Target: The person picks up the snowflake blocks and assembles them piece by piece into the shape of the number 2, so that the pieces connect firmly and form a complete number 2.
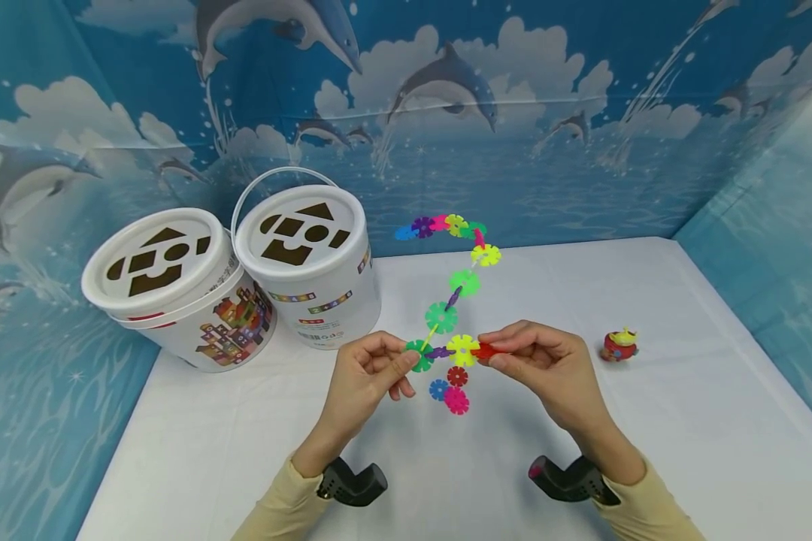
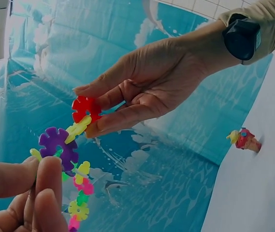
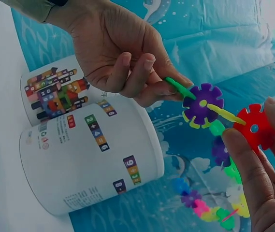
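Note:
A chain of colourful notched plastic discs, the interlocking snowflake kind, hangs between the hands and curves up and away in the head view. My left hand (image 1: pixel 368 372) pinches a green disc (image 1: pixel 419 356) of it between thumb and fingers. My right hand (image 1: pixel 548 368) pinches the red disc (image 1: pixel 486 352) at the chain's near end. Between them sit a purple disc (image 2: pixel 59 147) and a yellow disc (image 1: pixel 463 350), slotted crosswise into one another. The right wrist view shows the yellow disc (image 3: pixel 224 114) edge-on, joined to the red disc (image 3: pixel 254 127).
Loose red (image 1: pixel 457 376), blue (image 1: pixel 437 389) and pink (image 1: pixel 456 400) discs lie on the white table (image 1: pixel 690 300) below the hands. Two lidded white buckets (image 1: pixel 176 315) (image 1: pixel 338 300) stand at the back left. A small toy figure (image 1: pixel 619 346) stands to the right.

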`<state>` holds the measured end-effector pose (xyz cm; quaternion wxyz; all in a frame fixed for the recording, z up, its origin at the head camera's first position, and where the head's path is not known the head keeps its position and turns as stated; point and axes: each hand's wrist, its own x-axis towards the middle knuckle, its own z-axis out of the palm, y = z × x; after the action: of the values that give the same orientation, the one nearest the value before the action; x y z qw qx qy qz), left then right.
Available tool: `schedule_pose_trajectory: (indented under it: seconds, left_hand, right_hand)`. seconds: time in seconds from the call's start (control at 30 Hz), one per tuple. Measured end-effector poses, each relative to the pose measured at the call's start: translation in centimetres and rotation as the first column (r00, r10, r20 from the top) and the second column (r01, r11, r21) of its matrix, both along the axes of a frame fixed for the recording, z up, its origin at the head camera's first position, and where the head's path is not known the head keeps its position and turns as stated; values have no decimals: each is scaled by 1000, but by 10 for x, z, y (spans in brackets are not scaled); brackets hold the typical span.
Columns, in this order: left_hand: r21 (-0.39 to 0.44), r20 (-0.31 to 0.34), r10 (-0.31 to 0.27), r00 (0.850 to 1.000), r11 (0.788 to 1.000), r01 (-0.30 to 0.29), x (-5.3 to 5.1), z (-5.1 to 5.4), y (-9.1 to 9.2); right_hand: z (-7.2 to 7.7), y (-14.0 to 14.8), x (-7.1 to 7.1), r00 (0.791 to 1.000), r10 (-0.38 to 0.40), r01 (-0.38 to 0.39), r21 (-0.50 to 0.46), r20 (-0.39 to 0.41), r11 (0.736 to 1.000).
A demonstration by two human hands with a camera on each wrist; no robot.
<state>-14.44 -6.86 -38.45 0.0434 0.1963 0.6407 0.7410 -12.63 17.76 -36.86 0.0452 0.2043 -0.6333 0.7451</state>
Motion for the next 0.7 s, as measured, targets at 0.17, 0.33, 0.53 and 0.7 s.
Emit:
schedule_pose_trajectory:
  seconds: [0.17, 0.33, 0.53, 0.7]
  left_hand:
    - [-15, 42, -1, 999, 1000, 2, 0, 1, 1]
    - [-24, 47, -21, 999, 999, 22, 0, 0, 2]
    - [-23, 25, -69, 997, 997, 70, -1, -3, 2]
    - [43, -11, -124, 992, 991, 124, -2, -7, 5]
  right_hand:
    - [-1, 1, 0, 1000, -7, 6, -17, -31, 1000]
    - [-2, 2, -1, 998, 2, -4, -31, -66, 1000]
    - [-1, 4, -1, 996, 18, -21, -40, -85, 999]
    - [0, 5, -1, 995, 27, -30, -38, -95, 999]
